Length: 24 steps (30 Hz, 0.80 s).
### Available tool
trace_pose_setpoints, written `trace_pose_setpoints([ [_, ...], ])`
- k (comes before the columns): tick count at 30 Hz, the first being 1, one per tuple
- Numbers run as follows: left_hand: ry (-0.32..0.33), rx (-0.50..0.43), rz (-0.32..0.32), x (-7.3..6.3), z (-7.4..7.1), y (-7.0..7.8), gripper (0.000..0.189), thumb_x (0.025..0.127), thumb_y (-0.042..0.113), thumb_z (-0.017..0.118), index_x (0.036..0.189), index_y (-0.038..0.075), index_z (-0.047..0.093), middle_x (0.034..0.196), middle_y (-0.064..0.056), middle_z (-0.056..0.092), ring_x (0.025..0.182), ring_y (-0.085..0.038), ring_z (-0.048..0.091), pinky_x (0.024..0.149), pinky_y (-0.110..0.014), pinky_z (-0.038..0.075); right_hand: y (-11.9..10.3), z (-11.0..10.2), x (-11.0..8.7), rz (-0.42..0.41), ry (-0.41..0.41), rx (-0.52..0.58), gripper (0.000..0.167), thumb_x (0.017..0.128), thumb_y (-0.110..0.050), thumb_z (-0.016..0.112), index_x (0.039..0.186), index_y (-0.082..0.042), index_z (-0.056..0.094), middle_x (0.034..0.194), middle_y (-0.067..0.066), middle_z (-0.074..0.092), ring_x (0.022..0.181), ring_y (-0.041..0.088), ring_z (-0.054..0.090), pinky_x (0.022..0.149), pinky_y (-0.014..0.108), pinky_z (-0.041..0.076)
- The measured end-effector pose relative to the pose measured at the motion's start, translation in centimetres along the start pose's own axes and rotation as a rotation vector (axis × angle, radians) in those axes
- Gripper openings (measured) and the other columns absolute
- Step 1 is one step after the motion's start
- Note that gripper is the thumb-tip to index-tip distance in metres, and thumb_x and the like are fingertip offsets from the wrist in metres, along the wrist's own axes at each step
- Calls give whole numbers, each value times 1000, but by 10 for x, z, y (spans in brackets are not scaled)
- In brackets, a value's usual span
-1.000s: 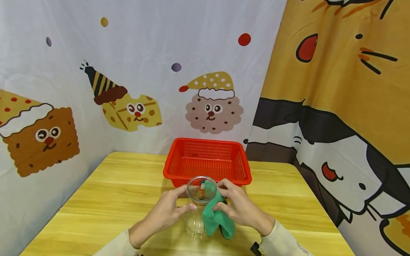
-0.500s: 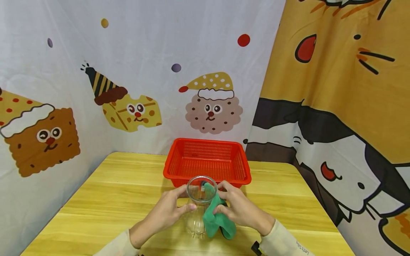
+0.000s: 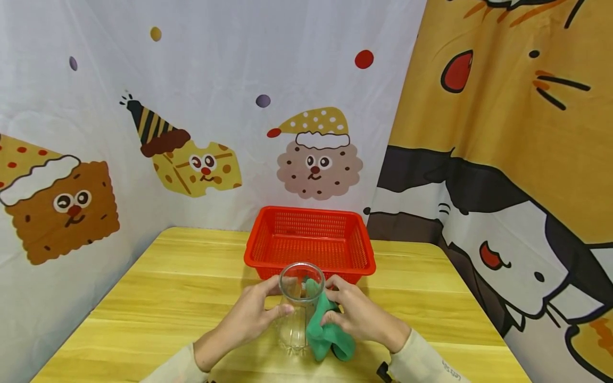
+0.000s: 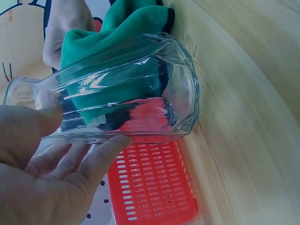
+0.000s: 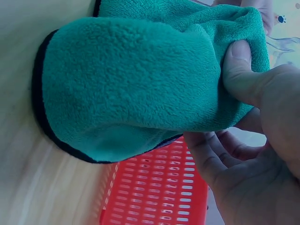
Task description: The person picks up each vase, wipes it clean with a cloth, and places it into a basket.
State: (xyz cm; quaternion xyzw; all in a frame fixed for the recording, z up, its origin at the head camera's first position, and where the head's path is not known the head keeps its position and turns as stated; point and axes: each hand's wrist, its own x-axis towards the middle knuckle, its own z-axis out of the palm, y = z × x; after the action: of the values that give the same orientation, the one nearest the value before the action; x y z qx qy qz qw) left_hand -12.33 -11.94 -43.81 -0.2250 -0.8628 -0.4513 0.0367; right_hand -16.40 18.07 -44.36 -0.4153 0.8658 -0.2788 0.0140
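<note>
A clear glass vase [image 3: 293, 330] with a round rim and faceted base stands upright near the front of the table. My left hand [image 3: 252, 314] grips its left side below the rim, thumb in front and fingers behind. In the left wrist view the glass vase [image 4: 136, 89] shows its angular base close to the wood. My right hand [image 3: 356, 308] pinches a green cloth [image 3: 330, 335] between thumb and fingers against the vase's right side. Dark edging runs round the fuzzy green cloth [image 5: 126, 79] in the right wrist view, where it hides most of the glass.
Just behind the vase sits a red plastic basket [image 3: 311, 247] with perforated walls. The yellow wooden table [image 3: 191, 276] reaches back to a white curtain [image 3: 215, 64] printed with cartoon food. A cartoon-animal curtain [image 3: 503, 202] hangs along the right side.
The right hand and green cloth have shifted slightly right and down along the vase, and the cloth's folds hang differently. The left hand keeps its grip in place.
</note>
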Motion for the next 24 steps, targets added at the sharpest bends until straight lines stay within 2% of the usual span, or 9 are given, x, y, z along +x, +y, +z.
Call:
trace_pose_setpoints([
  [8, 2, 3, 5, 0, 1, 0, 52, 102, 20, 90, 152, 17, 74, 138, -8, 87, 130, -32, 83, 121, -72, 59, 5, 4, -2, -10, -26, 1, 41, 105, -32, 86, 81, -24, 54, 122, 2, 59, 106, 4, 64, 95, 25, 65],
  [14, -13, 9, 11, 0, -1, 1, 50, 105, 20, 88, 152, 16, 73, 140, -7, 86, 131, -32, 83, 120, -71, 60, 9, 5, -1, -1, -54, 7, 48, 104, -31, 88, 78, -24, 47, 121, 2, 62, 106, 6, 65, 93, 23, 63],
  [18, -31, 3, 19, -1, -3, 2, 50, 107, 22, 86, 155, 15, 71, 142, -7, 85, 133, -34, 82, 122, -73, 58, 11, 6, 0, 26, -86, 7, 39, 103, -30, 88, 80, -23, 58, 128, 4, 67, 113, 11, 69, 94, 23, 64],
  [22, -49, -19, 38, -3, -4, 2, 51, 110, 25, 84, 157, 14, 68, 145, -8, 84, 137, -37, 80, 120, -72, 60, 12, 8, 0, 50, -116, 23, 13, 104, -27, 88, 101, -17, 81, 131, 5, 68, 115, 12, 72, 94, 23, 67],
  [24, -61, -50, 47, -4, -4, 2, 51, 112, 26, 82, 158, 12, 68, 146, -10, 83, 139, -39, 79, 116, -66, 65, 13, 9, 0, 58, -127, 31, 17, 105, -25, 87, 116, -13, 86, 132, 5, 69, 114, 11, 73, 94, 22, 67],
])
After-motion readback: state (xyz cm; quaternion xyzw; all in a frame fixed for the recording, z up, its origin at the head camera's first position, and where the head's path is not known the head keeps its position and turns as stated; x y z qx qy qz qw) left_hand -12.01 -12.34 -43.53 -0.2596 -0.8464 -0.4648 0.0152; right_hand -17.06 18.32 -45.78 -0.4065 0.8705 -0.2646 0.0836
